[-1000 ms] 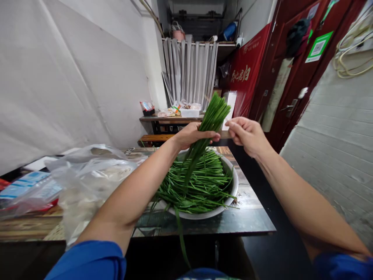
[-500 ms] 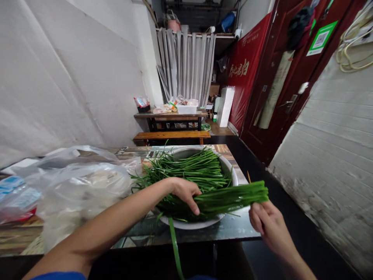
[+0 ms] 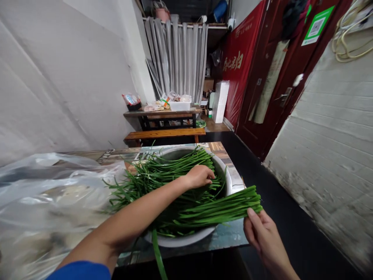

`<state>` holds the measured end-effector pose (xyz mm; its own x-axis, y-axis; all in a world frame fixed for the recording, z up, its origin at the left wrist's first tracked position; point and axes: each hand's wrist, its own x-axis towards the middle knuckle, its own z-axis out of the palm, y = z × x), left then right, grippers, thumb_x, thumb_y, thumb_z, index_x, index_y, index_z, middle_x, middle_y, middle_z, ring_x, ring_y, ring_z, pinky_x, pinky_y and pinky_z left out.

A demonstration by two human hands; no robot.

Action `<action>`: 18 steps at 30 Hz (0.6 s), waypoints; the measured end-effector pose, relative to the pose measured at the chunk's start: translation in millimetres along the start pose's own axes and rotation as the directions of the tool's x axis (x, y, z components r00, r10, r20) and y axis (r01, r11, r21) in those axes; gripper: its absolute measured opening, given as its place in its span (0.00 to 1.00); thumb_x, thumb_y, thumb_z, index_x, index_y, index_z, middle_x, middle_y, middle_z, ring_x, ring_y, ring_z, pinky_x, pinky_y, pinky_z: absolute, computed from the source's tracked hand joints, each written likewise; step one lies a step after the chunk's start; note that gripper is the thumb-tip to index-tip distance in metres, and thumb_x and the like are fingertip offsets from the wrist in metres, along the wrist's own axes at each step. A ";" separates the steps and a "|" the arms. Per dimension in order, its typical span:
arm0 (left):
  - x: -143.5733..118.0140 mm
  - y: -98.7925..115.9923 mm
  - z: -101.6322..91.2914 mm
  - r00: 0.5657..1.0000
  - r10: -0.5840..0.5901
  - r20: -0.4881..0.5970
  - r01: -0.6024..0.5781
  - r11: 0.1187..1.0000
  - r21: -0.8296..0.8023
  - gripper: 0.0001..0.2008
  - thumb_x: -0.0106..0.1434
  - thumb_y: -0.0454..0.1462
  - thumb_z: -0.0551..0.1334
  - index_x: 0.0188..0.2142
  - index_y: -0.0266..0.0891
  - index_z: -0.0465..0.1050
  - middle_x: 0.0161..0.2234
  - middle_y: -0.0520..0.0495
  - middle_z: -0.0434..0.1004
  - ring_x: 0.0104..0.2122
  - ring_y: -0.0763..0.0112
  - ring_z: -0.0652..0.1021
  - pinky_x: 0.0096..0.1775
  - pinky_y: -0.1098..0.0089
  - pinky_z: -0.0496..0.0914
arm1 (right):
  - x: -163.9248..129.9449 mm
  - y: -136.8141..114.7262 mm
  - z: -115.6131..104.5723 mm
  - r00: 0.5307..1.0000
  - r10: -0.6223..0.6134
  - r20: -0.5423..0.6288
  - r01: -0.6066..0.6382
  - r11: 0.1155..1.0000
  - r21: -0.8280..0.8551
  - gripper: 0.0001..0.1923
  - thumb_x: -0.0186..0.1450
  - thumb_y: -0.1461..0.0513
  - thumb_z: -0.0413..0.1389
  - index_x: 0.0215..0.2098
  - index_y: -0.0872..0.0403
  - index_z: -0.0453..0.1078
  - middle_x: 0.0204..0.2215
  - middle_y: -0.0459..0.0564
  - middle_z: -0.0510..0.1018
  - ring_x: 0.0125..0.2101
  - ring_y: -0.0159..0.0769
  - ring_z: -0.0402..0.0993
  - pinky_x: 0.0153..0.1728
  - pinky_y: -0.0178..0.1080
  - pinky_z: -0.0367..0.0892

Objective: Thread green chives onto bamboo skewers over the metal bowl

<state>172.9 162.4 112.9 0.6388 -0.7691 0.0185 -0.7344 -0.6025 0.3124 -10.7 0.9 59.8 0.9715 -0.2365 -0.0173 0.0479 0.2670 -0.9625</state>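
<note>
- Head view: bundle of chives (image 3: 221, 210) lying across lower-centre bowl rim (image 3: 230, 182), cut ends at frame's lower right.
- Right hand (image 3: 260, 233), fingers loosely curled, touching those ends; evening them up, seemingly.
- Left hand (image 3: 199, 177), fingers closed, gripping loose chives (image 3: 163, 171) in bowl.
- Next: lifting another small clump, aligning with bundle.
- Plastic bag (image 3: 43, 202) at lower left.

The left arm enters from the lower left of the frame, a blue sleeve at the shoulder, and stretches bare and nearly straight toward the centre. The left hand (image 3: 199, 177) sits just above the middle of the frame, palm down, fingers curled loosely under. The right hand (image 3: 260, 233) shows at the lower right of centre, wrist running down to the bottom edge. Its palm faces left, fingers relaxed and slightly spread, the fingertips (image 3: 250, 213) pointing upward.
</note>
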 end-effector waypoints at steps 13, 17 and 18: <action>1.4 40.6 -16.1 0.911 -0.294 -0.289 0.014 0.722 -0.692 0.13 0.53 0.37 0.58 0.33 0.31 0.75 0.25 0.47 0.77 0.24 0.72 0.75 0.29 0.74 0.69 | 31.4 -17.9 12.3 0.987 -0.038 0.158 0.022 0.994 0.105 0.15 0.62 0.56 0.53 0.23 0.54 0.57 0.08 0.34 0.58 0.07 0.17 0.42 0.09 0.27 0.37; 2.6 55.4 -15.8 0.910 -0.295 -0.292 -0.016 0.677 -0.736 0.11 0.51 0.37 0.59 0.31 0.31 0.75 0.24 0.47 0.76 0.24 0.72 0.75 0.29 0.74 0.69 | 34.4 -21.9 13.6 0.981 -0.038 0.188 0.020 0.995 0.099 0.15 0.62 0.55 0.53 0.23 0.54 0.57 0.08 0.34 0.59 0.06 0.17 0.42 0.09 0.26 0.37; 2.1 58.0 -15.9 0.910 -0.295 -0.292 -0.019 0.673 -0.739 0.10 0.51 0.36 0.60 0.30 0.31 0.75 0.24 0.48 0.76 0.24 0.72 0.75 0.29 0.74 0.69 | 34.6 -22.3 13.4 0.982 -0.036 0.186 0.018 0.995 0.098 0.15 0.62 0.55 0.53 0.23 0.54 0.57 0.08 0.34 0.59 0.06 0.17 0.42 0.08 0.26 0.37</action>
<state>135.2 129.3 146.1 0.8647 -0.4600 0.2019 -0.3370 -0.2331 0.9122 25.0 -0.7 84.3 0.9954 -0.0678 0.0678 0.0875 0.3532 -0.9314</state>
